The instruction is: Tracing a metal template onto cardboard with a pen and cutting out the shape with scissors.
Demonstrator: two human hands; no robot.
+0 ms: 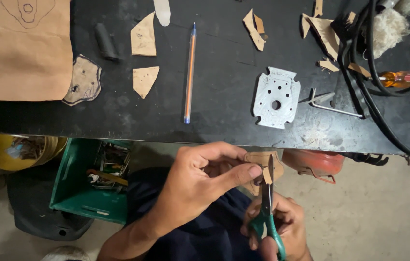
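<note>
While left hand (193, 181) pinches cardboard piece (258, 162), right hand (282, 227) grips green-handled scissors (268, 212).

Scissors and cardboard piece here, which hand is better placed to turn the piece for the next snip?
Probably the left hand: its fingers already pinch the cardboard piece, free to rotate it. The right hand is taken up with the scissors, whose blades sit at the piece's edge.

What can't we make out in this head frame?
- Card piece: mostly hidden behind the left hand.
- Scissors: handles wrapped by the right hand, lower part cut by the bottom edge.
- Green crate: contents dark, partly under the bench.
- Brown sheet: drawing cut by the top edge.
</note>
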